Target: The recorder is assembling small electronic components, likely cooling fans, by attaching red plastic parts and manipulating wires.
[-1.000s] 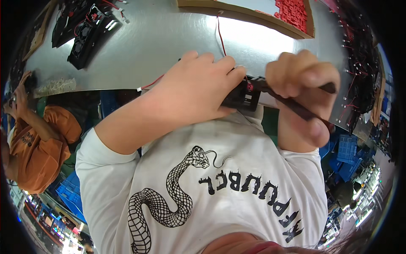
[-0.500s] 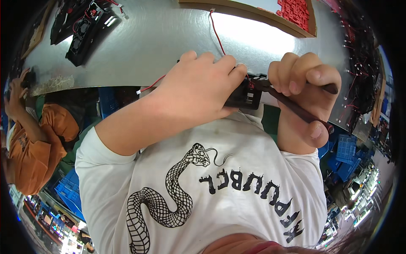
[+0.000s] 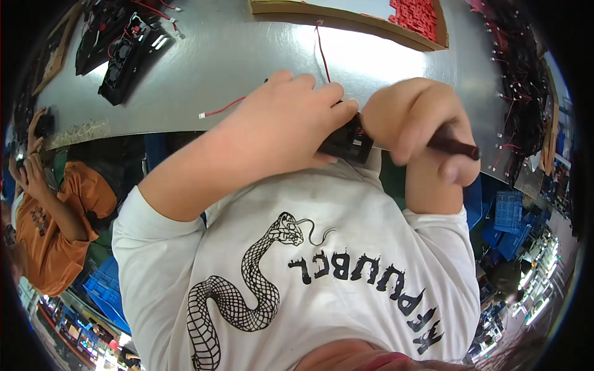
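My left hand is wrapped over a black plastic fan housing at the table's near edge, hiding most of it. Red wires with small white plugs stick out from under that hand, one to the left and one toward the back. Close by on the right, my right hand is closed round dark-handled pliers. Their jaws are hidden behind my fingers, so whether they touch the housing does not show.
A cardboard tray holding small red parts lies at the back of the metal table. Black fan units lie far left. Black parts with wires are heaped along the right. A person in orange sits at left.
My right hand has turned and moved left, its fingers now covering the pliers' jaws. My left hand keeps its hold on the housing. The person at left has shifted their hands.
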A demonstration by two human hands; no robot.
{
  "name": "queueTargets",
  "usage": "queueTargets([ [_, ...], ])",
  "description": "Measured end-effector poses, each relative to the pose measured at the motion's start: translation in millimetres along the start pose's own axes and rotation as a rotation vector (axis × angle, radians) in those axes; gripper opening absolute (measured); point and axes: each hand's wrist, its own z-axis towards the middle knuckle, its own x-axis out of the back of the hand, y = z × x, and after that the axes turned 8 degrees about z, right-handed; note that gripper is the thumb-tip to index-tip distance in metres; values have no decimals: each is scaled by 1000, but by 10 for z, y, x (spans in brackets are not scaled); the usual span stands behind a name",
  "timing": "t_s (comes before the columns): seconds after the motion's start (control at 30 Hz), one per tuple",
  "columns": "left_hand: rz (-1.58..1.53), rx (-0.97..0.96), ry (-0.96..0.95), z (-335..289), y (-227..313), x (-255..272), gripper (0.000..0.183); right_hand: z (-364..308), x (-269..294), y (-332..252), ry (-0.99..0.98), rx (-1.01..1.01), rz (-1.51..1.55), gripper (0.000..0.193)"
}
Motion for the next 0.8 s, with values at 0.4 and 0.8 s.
queueTargets([
  [0.4,129,133,83,-96,126,-115,68,-369,-306,245,584,512,-283,82],
  [0.8,102,162,61,-74,125,-70,66,-290,-523,238,722,472,-397,34],
])
